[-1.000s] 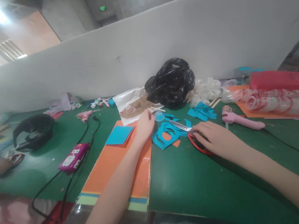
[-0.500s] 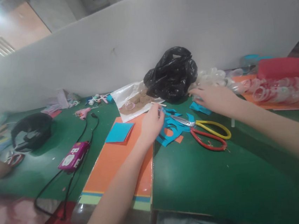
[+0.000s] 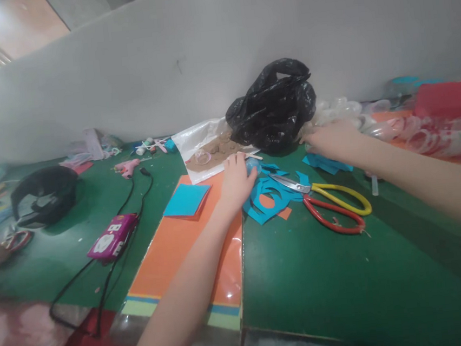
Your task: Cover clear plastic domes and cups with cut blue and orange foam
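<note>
Bluish translucent cap (image 3: 253, 165) lies on the green mat (image 3: 326, 283), touching the far right edge of the left hand (image 3: 237, 182). The fingers (image 3: 237, 161) are stretched palm-down and slightly curled; whether they grip the cap cannot be told. Blue paper offcuts (image 3: 263, 201) spread just right of this hand. Scissors (image 3: 332, 209) rest on them, long axis running from blades at far left to 2 handles, 1 yellow and 1 red, at near right. The right hand (image 3: 329, 139) lies well apart from the cap, fingertips hidden at a heap of clear plastic rings (image 3: 342, 109) beside the black bag (image 3: 273, 103); its hold cannot be told. Orange sheets (image 3: 189, 253) lie under the left forearm.
</note>
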Motion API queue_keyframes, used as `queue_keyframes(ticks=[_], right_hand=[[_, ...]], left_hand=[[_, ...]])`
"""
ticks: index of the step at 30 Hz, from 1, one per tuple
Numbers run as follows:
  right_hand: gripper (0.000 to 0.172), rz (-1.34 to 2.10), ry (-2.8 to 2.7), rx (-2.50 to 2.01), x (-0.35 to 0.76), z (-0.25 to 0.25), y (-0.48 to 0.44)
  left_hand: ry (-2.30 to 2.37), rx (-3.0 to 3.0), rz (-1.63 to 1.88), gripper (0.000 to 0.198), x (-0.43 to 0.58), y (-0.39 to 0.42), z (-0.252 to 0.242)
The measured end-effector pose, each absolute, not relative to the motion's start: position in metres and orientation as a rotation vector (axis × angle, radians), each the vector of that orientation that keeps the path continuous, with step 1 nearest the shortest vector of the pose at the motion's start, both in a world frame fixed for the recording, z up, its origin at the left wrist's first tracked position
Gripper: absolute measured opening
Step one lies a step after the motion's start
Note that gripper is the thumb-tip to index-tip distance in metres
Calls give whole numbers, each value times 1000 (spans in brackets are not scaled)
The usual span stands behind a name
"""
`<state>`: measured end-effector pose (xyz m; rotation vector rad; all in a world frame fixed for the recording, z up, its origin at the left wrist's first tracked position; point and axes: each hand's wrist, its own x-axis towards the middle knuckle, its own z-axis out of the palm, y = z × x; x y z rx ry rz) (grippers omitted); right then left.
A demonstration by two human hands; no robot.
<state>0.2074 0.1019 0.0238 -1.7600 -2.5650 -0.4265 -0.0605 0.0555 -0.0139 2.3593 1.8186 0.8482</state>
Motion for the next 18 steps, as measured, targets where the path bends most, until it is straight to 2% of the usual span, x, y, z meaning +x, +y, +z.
queue_keyframes(ticks=[9,18], right_hand=[[39,-593,-2538,-1826,203,31,90],[41,-594,-2296,-1922,211,35,88]], left_hand=[[1772,2420,666,37,-59,63,-20],[1705,2323,800,31,-60,59,-16]])
